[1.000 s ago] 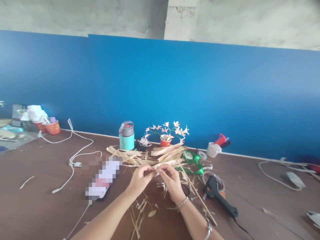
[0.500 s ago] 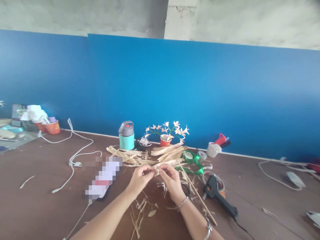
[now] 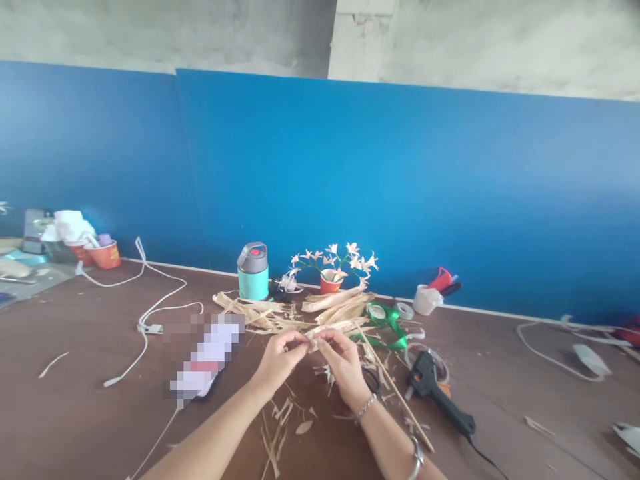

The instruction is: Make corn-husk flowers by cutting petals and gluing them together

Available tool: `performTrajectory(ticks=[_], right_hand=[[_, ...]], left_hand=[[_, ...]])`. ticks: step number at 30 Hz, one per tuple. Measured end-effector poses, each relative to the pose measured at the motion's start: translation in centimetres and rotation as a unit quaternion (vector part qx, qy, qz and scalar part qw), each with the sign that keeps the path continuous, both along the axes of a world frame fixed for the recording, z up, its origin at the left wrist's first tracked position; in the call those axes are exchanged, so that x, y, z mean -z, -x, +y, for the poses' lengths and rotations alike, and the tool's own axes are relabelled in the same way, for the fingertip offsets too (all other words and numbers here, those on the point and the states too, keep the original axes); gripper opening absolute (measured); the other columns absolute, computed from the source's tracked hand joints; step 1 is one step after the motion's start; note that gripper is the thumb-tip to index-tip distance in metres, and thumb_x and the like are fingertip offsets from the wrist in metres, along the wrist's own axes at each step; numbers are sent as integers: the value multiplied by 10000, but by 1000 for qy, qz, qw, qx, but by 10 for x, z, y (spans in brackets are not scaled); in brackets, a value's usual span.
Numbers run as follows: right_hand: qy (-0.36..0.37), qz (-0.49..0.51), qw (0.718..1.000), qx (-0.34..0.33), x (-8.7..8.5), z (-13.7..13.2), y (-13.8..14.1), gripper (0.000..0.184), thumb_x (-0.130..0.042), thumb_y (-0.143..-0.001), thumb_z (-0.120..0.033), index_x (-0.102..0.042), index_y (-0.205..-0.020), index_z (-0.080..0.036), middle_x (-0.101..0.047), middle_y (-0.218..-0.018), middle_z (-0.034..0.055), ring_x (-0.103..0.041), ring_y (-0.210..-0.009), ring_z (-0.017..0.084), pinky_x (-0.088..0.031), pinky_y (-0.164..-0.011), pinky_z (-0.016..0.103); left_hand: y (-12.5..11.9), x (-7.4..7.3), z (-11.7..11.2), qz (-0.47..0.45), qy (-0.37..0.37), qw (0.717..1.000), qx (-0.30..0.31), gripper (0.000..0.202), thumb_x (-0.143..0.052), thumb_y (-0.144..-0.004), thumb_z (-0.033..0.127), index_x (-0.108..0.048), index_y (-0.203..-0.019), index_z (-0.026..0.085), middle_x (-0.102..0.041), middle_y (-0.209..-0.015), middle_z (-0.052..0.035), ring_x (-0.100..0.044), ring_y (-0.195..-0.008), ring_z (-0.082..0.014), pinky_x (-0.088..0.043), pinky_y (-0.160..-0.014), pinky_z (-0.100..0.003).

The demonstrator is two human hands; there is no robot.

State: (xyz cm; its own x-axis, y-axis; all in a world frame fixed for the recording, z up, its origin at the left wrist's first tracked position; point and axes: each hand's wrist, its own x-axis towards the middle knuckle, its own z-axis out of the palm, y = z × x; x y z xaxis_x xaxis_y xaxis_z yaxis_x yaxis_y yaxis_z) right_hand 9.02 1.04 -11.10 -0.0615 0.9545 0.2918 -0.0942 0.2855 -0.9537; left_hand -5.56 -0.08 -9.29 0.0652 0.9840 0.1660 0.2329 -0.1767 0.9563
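My left hand [image 3: 283, 355] and my right hand [image 3: 343, 360] meet over the middle of the table. Both pinch one small pale piece [image 3: 313, 345] that looks like dried corn husk; the fingertips cover most of it. Beyond them lie long dried husks [image 3: 345, 308] in a loose pile. Pale scraps [image 3: 280, 427] are scattered on the table below my hands. At the back, a red paper cup [image 3: 331, 285] holds green stems with pale husk-like flowers [image 3: 353, 253]. A thin wooden stick [image 3: 395, 387] lies slanting beside my right hand.
Right of my hands are a black glue gun [image 3: 440, 393], green ribbon [image 3: 395, 333] and a white cup [image 3: 427, 299] with tools. Leftward are a phone [image 3: 207, 363], its picture blurred, a white cable [image 3: 160, 293] and a turquoise flask [image 3: 253, 280]. A blue partition [image 3: 350, 167] stands behind.
Almost nothing differs. Both hands keep the same place and the same pinch on the small pale piece, and the things on the table have not moved.
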Motion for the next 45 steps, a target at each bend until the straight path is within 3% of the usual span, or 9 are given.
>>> performTrajectory(ticks=[8, 25, 40, 45], right_hand=[[-3, 6, 1000, -10, 2, 1, 0, 124, -646, -736, -320, -650, -743, -196, -635, -759, 22, -566, -729, 161, -455, -692, 273], [5, 2, 1000, 8, -1, 0, 1, 160, -665, -701, -349, -643, -708, -191, -634, -730, 25, -567, -706, 167, -462, -680, 283], [-12, -10, 1000, 5, -1, 0, 1, 133, -656, -712, -325, -646, -706, -193, -635, -716, 21, -570, -685, 157, -468, -671, 276], [8, 10, 1000, 4, 0, 1, 1, 134, -671, -697, -324, -648, -700, -192, -636, -713, 14, -563, -670, 148, -454, -655, 266]], left_hand=[[0, -2, -1, -3, 1, 1000, 1, 170, -561, -707, 298, -651, -652, 166, -599, -634, 0, -499, -592, -139, -380, -593, -241], [-1, 0, 0, 7, 4, 1000, 4, 187, -579, -692, 347, -628, -661, 169, -519, -498, 32, -464, -492, -125, -352, -497, -231], [-1, -1, -1, 8, 10, 1000, 17, 124, -549, -684, 263, -619, -661, 163, -562, -550, 17, -483, -513, -122, -367, -515, -229], [-1, 2, 0, 5, 21, 1000, 15, 190, -572, -685, 322, -666, -722, 161, -580, -537, 11, -510, -521, -139, -374, -518, -243]])
